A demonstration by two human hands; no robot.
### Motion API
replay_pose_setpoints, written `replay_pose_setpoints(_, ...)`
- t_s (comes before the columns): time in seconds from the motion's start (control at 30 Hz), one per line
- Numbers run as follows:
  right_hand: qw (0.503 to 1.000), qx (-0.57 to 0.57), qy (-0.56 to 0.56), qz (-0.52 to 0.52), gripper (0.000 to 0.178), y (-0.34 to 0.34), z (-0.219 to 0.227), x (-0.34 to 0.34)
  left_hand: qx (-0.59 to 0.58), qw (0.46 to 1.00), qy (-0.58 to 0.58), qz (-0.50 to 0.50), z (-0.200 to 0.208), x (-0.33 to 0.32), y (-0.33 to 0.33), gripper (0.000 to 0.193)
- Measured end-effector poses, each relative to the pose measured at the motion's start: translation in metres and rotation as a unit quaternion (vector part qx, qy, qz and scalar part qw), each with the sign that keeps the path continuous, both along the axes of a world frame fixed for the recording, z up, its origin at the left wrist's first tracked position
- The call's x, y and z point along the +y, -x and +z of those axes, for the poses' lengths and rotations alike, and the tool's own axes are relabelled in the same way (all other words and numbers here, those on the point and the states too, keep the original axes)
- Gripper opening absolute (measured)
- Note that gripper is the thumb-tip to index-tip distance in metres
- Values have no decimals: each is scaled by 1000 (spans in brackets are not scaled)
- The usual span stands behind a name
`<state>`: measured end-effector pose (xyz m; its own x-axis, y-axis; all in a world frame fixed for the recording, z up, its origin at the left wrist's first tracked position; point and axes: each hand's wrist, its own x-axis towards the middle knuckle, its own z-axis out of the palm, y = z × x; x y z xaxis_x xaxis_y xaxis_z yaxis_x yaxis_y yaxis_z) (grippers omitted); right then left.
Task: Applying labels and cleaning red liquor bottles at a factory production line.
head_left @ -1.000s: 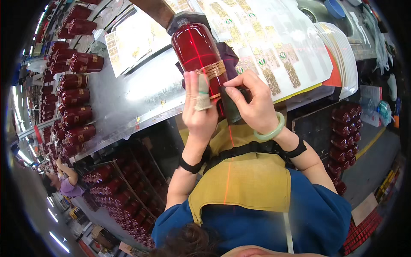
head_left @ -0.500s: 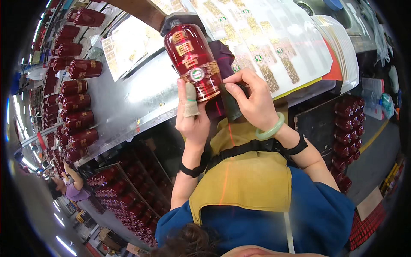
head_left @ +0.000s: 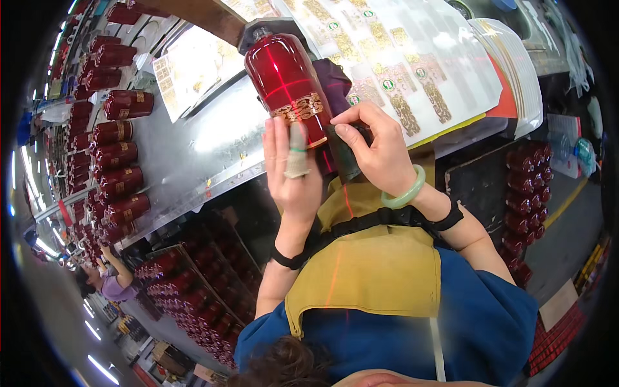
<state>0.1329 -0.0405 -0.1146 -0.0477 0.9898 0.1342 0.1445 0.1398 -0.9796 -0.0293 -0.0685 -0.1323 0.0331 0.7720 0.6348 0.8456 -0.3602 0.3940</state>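
Likely slick, fragile, the bottle (head_left: 282, 71) suits mid-body cradling; by its base, my left hand (head_left: 293, 177) is flat, ungripping; my right hand (head_left: 383, 145) pinches, contents unclear.

1 bottle (head_left: 284, 77) lies near the front edge of the workbench (head_left: 209, 142), with the left hand (head_left: 293, 187) at its near end and the right hand (head_left: 382, 143) just right of that end. A sticker sheet (head_left: 464, 68) lies to its right, a paper sheet (head_left: 187, 77) to its left. Farther left, a line of bottles (head_left: 127, 105) runs back along the bench. Below are racked bottles (head_left: 187, 290), left, and stacked bottles (head_left: 519, 200), right.
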Motion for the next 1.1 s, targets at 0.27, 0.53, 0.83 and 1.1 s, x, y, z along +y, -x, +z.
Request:
replay_pose_setpoints(0.27, 999, -20, 32, -6, 8, -7, 0, 1, -114, 992, 55, 17, -12, -7, 7, 51)
replay_pose_setpoints(0.53, 999, -11, 23, -39, 8, -15, 3, 4, -10, 1000, -2, 6, 6, 3, -8, 67)
replay_pose_setpoints(0.83, 998, -33, 39, -19, 8, -16, 3, 5, -71, 990, 121, -17, -14, -4, 17, 66)
replay_pose_setpoints(1.1, 997, -67, 38, -22, 9, -19, -5, 10, -123, 981, 146, -26, -19, -4, 17, 67)
